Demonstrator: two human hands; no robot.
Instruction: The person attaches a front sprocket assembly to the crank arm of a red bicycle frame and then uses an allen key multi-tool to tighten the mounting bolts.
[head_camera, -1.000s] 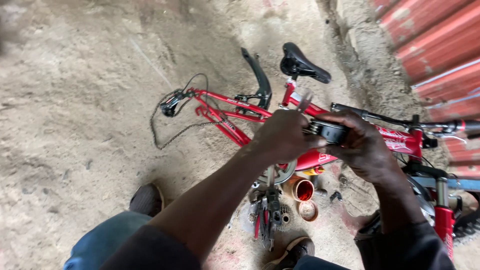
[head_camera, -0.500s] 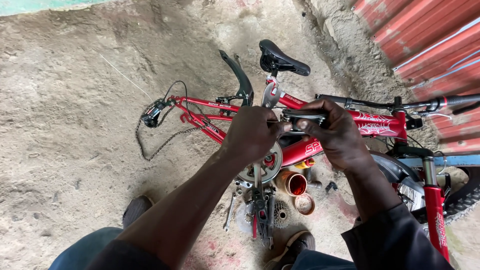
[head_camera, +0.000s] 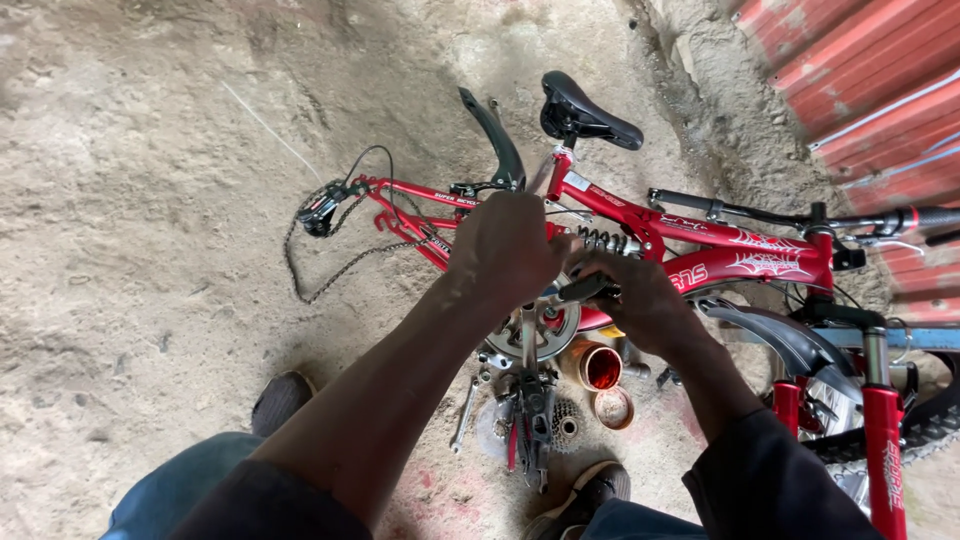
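Both hands, left (head_camera: 510, 245) and right (head_camera: 640, 305), clenched a pedal (head_camera: 585, 290) above the chainring (head_camera: 535, 330), whose teeth just below the fingers could cut on a slip.

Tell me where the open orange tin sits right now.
In the head view, the orange tin stands on the dirt ground just below the right hand, beside the chainring of the red bicycle.

My left hand (head_camera: 508, 245) is curled over the red bicycle frame (head_camera: 690, 235), just above the chainring (head_camera: 535, 330). My right hand (head_camera: 640, 300) pinches a dark pedal (head_camera: 585, 289) beside it, fingers closed. Below my fingers an open orange tin (head_camera: 598, 366), its lid (head_camera: 612, 407) and a cassette (head_camera: 566, 424) lie on the dirt. The black saddle (head_camera: 585, 110) sits beyond my knuckles.
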